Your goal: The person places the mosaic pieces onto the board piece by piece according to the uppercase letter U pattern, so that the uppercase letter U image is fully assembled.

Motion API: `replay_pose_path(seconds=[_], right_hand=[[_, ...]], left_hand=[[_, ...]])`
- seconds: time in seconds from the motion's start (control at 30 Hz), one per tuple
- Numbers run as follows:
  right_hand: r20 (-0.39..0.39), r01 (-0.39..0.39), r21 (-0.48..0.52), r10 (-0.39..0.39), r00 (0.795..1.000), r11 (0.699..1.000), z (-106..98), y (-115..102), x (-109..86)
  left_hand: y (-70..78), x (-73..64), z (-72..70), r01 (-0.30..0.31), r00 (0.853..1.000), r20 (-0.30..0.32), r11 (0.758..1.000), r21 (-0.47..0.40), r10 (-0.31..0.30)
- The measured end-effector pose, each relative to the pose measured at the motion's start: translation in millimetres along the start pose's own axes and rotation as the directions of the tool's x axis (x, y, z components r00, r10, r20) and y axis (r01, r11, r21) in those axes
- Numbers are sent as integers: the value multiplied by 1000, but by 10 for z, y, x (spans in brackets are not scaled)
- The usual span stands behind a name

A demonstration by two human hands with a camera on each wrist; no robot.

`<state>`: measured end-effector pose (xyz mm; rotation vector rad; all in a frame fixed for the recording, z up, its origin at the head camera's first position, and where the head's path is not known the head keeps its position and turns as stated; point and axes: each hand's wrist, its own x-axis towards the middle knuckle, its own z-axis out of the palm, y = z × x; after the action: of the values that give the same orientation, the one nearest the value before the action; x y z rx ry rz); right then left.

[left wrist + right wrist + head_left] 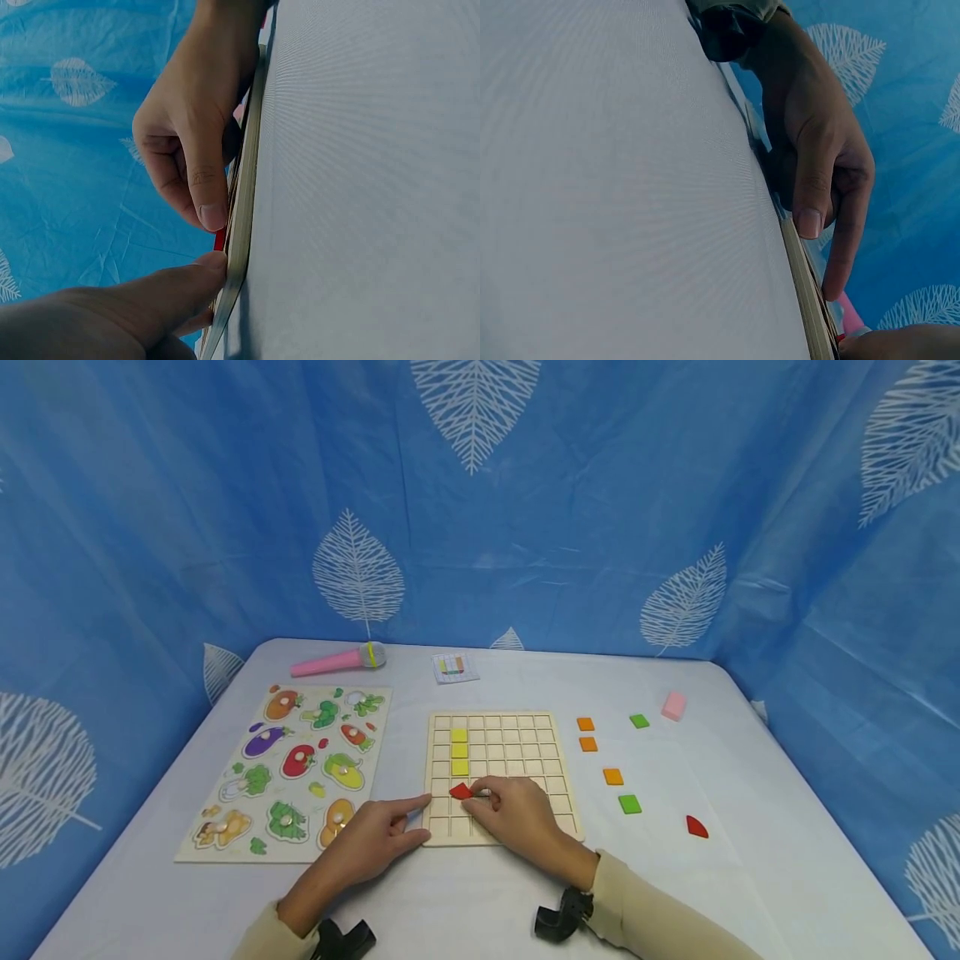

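A light wooden grid board (517, 768) lies flat on the white table. My right hand (521, 814) reaches over its front half and pinches a red quarter-round tile (460, 792) between thumb and index finger, low over the grid. Just beyond that tile, a column of yellow squares (459, 752) sits in the cells. At the board's left edge my left hand (375, 839) rests its outstretched index finger and thumb, holding nothing. In the left wrist view, the red tile (219, 240) shows as a thin strip under the right hand's fingertips.
Orange squares (588, 744), green tiles (630, 804) and another red quarter-round piece (697, 827) lie right of the board. A pink block (673, 706) is farther back. Behind stands a small pattern card (454, 667), with a pink toy microphone (337, 660) and a vegetable puzzle (311, 789) at left.
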<state>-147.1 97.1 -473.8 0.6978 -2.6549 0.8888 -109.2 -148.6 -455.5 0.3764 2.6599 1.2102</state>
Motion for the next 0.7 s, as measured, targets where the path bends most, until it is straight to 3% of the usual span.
replay_pose_path(seconds=[0.2, 0.5, 0.7], right_hand=[[3, 49, 34, -49, 999, 998, -15, -6, 16], [146, 22, 5, -23, 989, 1000, -50, 4, 135], [151, -4, -1, 4, 988, 1000, -49, -16, 166]], left_hand=[[-2, -7, -1, -9, 1000, 2, 1000, -5, 9], [8, -3, -7, -7, 1000, 12, 1000, -9, 7], [17, 1, -13, 0, 1000, 12, 1000, -10, 0]])
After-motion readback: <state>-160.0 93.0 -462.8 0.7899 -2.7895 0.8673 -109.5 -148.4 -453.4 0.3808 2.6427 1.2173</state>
